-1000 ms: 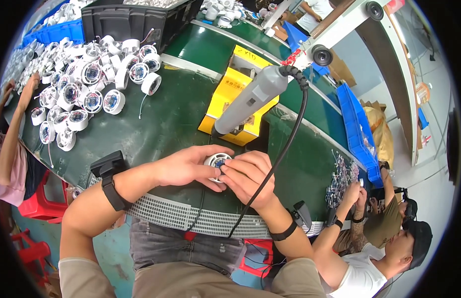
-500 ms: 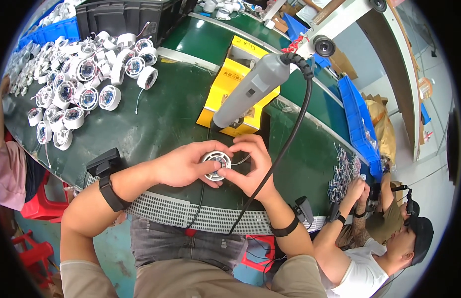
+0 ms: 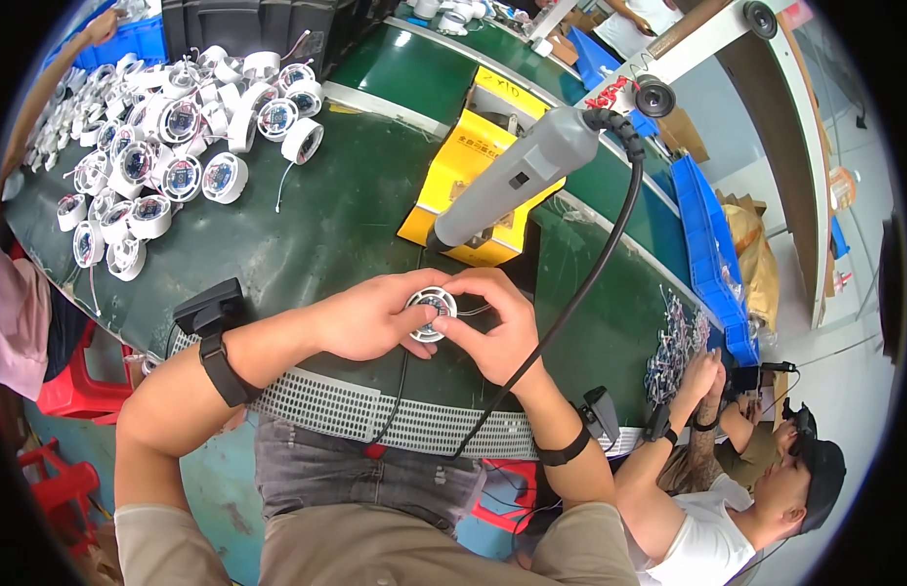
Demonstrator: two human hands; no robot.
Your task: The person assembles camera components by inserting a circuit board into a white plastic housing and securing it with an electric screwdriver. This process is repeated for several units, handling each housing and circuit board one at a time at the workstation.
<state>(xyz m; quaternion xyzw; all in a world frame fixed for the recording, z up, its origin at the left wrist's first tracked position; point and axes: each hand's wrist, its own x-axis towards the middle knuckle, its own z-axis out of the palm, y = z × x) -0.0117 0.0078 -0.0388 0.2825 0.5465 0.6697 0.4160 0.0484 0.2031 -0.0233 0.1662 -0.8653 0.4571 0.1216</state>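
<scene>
Near the table's front edge, my left hand (image 3: 380, 317) grips a round white plastic housing (image 3: 443, 297) with a small circuit board inside. My right hand (image 3: 494, 327) closes on its other side, both thumbs pressing over the board. A thin white wire runs from the housing beside my right fingers. Just beyond my hands hangs a grey electric screwdriver (image 3: 517, 176), tip down, its black cable curving to the right of my right hand. Behind the screwdriver stands a yellow cardboard box (image 3: 463, 146); its contents are partly hidden.
A heap of similar white housings (image 3: 180, 119) covers the far left of the green table (image 3: 346, 181). Bundled wires (image 3: 673, 342) lie at the right near a blue tray (image 3: 702, 244). A co-worker (image 3: 717, 527) sits at the right. Another person's arm (image 3: 58, 73) reaches in at far left.
My view has shifted slightly. Both hands still hold the housing, and my right fingers have drawn closer around it. At far left, another person's arm now reaches toward the blue bin.
</scene>
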